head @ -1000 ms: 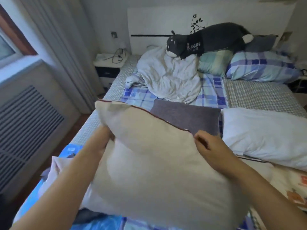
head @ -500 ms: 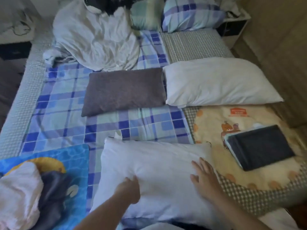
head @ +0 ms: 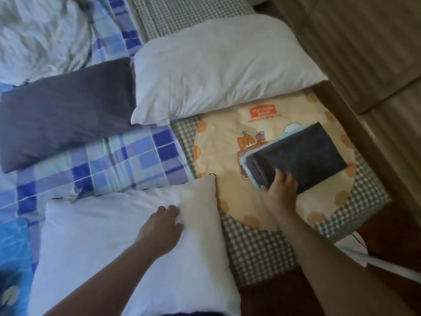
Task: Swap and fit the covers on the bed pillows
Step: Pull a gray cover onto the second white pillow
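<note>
**Left hand on the bare pillow, right hand on the folded covers**

A plain white uncovered pillow (head: pixel 127 242) lies in the lower middle of the frame, its long axis running from the lower left up toward the right, its upper right corner tipped with a dark point. The left hand (head: pixel 159 229) rests on it near that end, fingers relaxed and spread flat, gripping nothing.

At right of centre, a folded stack of dark grey fabric covers with a pale blue edge (head: pixel 296 156) sits on a round cream mat printed with cartoon animals (head: pixel 227 137). The stack's long axis tilts from lower left to upper right. The right hand (head: pixel 280 185) grasps its near lower corner, fingers curled over the top.

In the upper middle, a second white pillow (head: pixel 216 69) lies roughly crosswise, beside a flat dark grey cushion (head: pixel 66 110) at left on the blue checked sheet (head: pixel 127 160).
</note>
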